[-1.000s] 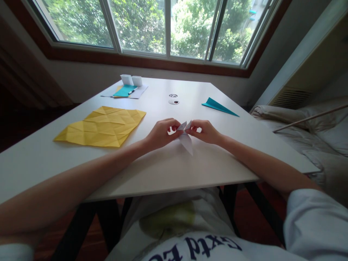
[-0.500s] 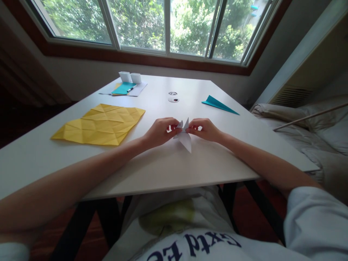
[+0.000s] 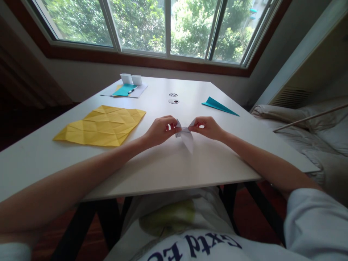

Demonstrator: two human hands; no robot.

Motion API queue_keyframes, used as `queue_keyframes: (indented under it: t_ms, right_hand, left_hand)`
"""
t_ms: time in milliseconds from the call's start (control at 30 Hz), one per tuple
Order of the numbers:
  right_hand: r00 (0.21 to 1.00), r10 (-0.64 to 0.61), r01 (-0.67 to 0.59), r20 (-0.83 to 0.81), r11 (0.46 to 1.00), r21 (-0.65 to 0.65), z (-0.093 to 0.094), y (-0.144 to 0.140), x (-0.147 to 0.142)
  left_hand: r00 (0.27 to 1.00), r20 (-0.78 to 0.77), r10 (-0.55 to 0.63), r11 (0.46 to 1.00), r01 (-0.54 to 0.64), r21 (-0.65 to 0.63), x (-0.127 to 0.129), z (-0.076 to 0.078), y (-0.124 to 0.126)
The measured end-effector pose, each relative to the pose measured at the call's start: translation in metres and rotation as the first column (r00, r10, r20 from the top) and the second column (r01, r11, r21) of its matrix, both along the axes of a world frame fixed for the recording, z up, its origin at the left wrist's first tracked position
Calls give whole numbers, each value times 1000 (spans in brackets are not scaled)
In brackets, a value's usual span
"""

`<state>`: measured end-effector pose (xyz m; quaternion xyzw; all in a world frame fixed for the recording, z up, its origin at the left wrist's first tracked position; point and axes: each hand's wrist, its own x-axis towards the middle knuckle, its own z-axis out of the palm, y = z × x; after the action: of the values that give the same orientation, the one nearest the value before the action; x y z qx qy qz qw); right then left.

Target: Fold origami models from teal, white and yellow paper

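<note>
We are pinching the two upper flaps of the white paper model (image 3: 185, 136) just above the table (image 3: 168, 170), left hand (image 3: 160, 129) and right hand (image 3: 207, 127) closed on it (well folded already, shaping seemingly unfinished).

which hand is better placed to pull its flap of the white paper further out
Left, slightly. The left hand and right hand each pinch a top flap of the white folded paper, but the left covers more of its flap.
</note>
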<state>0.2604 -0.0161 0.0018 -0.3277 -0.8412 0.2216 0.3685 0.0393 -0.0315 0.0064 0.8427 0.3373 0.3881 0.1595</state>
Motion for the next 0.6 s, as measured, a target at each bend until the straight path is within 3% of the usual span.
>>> queue_keyframes:
  t_ms: [333, 600]
  right_hand:
    - [998, 53, -55, -24, 994, -98, -3, 8, 5]
    - [998, 40, -42, 42, 998, 38, 4, -11, -10]
  left_hand:
    - [999, -11, -30, 997, 29, -73, -7, 0, 7]
    - [998, 17, -55, 990, 57, -129, 1, 0, 2]
